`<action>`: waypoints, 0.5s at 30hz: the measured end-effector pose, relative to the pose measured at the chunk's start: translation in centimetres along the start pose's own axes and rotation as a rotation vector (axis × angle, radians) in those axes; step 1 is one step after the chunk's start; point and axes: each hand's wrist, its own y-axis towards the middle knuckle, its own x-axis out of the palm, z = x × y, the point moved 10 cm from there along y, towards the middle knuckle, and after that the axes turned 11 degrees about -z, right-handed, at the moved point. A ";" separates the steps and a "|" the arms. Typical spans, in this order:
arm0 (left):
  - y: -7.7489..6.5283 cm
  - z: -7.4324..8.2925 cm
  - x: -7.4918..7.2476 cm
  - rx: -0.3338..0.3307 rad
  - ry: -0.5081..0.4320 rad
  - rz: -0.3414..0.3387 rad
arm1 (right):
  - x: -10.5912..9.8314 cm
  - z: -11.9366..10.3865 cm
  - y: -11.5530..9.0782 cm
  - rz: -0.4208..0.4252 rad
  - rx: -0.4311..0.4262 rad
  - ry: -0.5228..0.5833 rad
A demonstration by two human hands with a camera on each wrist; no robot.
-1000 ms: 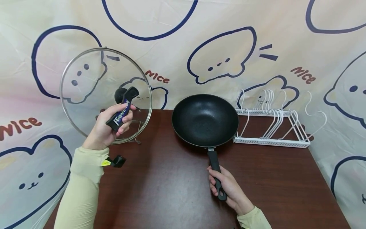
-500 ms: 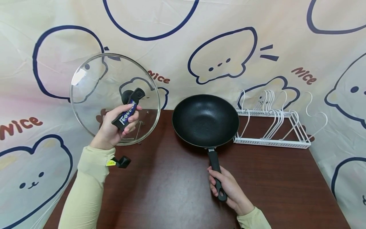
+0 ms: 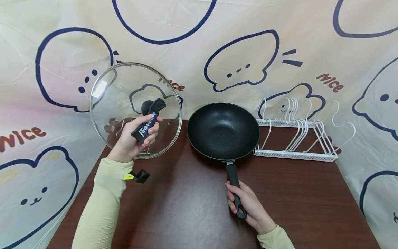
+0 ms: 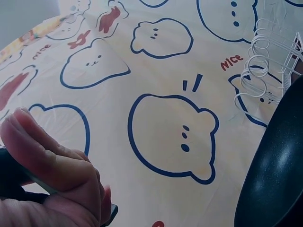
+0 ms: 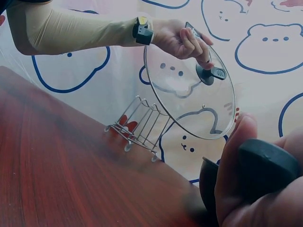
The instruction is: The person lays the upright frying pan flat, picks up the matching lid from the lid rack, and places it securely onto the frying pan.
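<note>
My left hand (image 3: 136, 138) grips the black handle (image 3: 148, 121) of a round glass lid (image 3: 124, 79), which is held up and tilted to the left of the pan. Lower right in the head view, my right hand (image 3: 248, 205) has its fingers wrapped round the handle of a black frying pan (image 3: 223, 131). The lid's rim comes close to the pan's left edge in that view. In the right wrist view the lid (image 5: 165, 85) hangs in the air, while the pan handle (image 5: 270, 165) fills the near corner.
Right of the pan stands a white rack (image 3: 295, 155) with several white hangers (image 3: 298, 133). A wire rack (image 5: 147, 130) sits at the back left of the brown table (image 3: 186, 207), partly behind the lid. A printed cloth (image 3: 180, 62) covers the wall behind.
The left hand has moved to the right and slightly down, bringing the glass lid closer to the pan. The right hand and the frying pan have stayed in place.
</note>
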 end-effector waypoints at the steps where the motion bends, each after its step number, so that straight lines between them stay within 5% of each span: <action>1: 0.1 -0.1 0.0 -0.003 -0.003 0.001 | 0.0 0.0 0.0 0.000 0.001 -0.001; 15: 1.5 -1.4 1.0 -0.011 -0.087 -0.041 | 0.0 0.0 0.0 0.005 0.001 -0.001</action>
